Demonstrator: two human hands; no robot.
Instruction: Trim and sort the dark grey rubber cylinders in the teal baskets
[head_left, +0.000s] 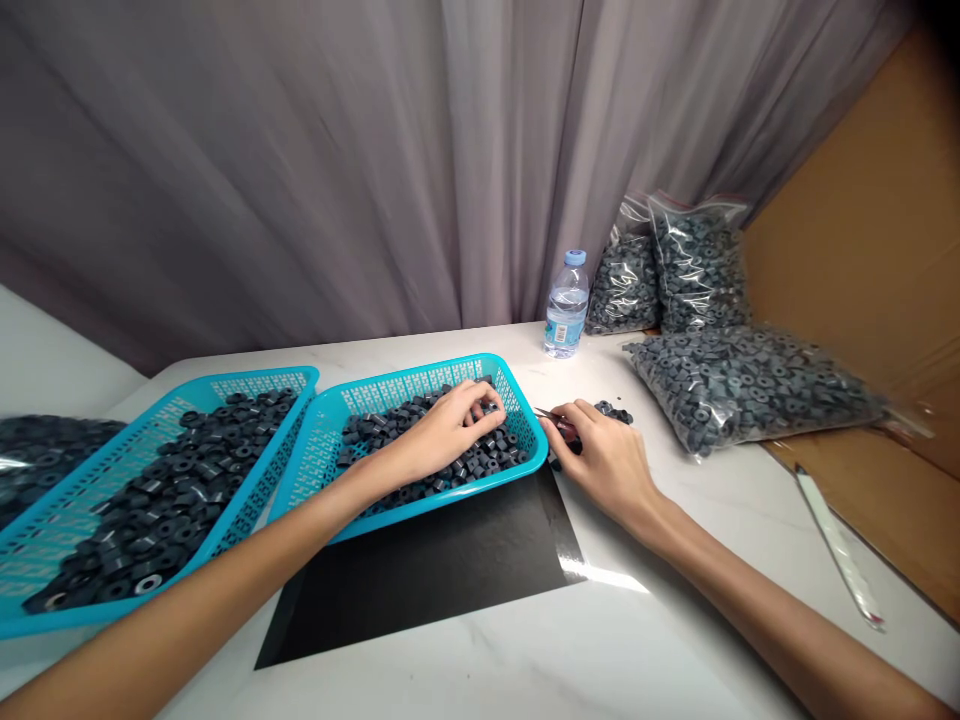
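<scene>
Where a white table [675, 600] meets a grey curtain [300, 180], a left tray [255, 385] and right tray [405, 385], both blue, lie rim to rim toward the left edge, heaped with dark rings [187, 480]. The right tray overlaps a black sheet [435, 580] at the front edge. Bags [750, 385] of rings crowd the far right corner, probably stock kept within reach. The left hand [446, 432] rests in the right tray, fingertips pinched on rings. The right hand [604, 458], just beside it, grips a thin tool [546, 414], tip toward the tray.
</scene>
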